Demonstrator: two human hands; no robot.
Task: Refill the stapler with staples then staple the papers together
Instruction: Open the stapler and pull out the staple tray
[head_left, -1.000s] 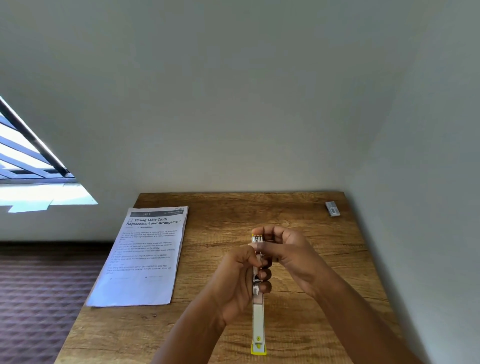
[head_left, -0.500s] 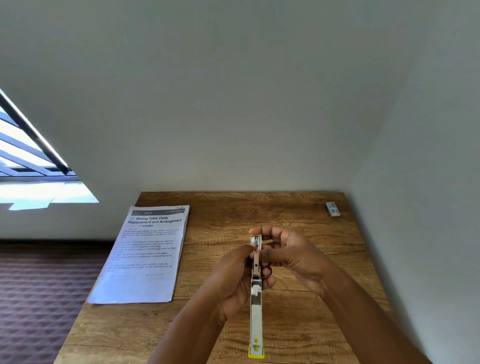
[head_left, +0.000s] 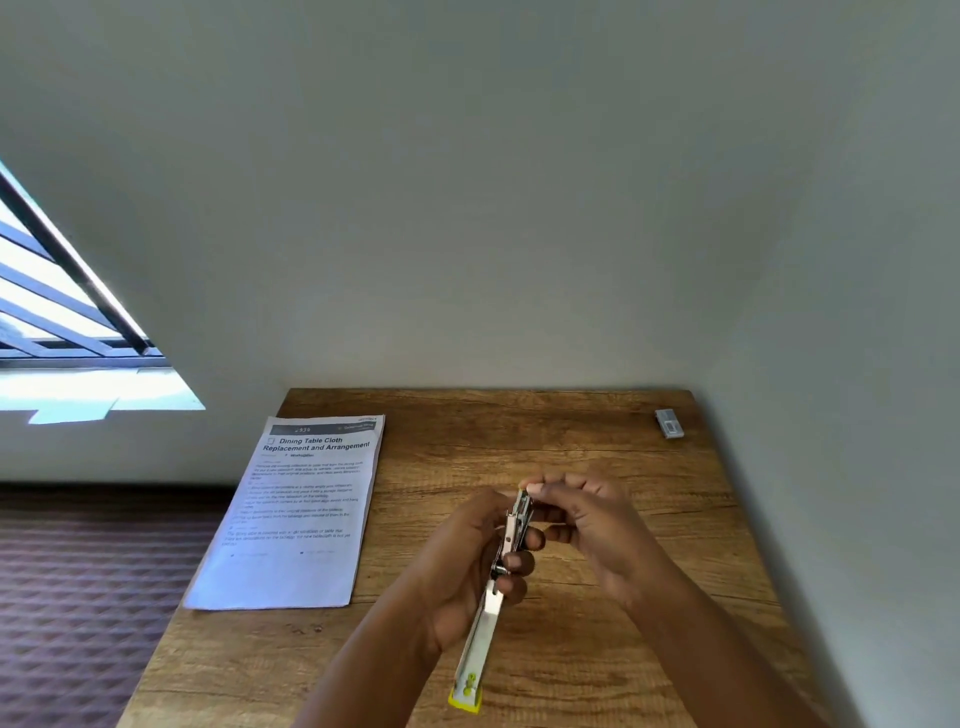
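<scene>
Above the brown wood-grain table (head_left: 597, 457), well right of the white printed papers (head_left: 296, 514): slim white-and-yellow stapler (head_left: 491, 613), swung open, clamped in the left hand (head_left: 462, 566). Right hand (head_left: 587, 512) pinching at its metal tip, contents too small to tell. Likely risk: staples misfeeding or spilling from the tilted channel; small grey staple box (head_left: 669, 423) lying far off.

One stapler (head_left: 485, 631) is in view, swung open. One printed stack of papers (head_left: 298, 514) lies on the single wooden table (head_left: 597, 452), sheet count unclear. One small grey box (head_left: 668, 423) sits there. Two hands appear: a left hand (head_left: 467, 566) and a right hand (head_left: 592, 525).
</scene>
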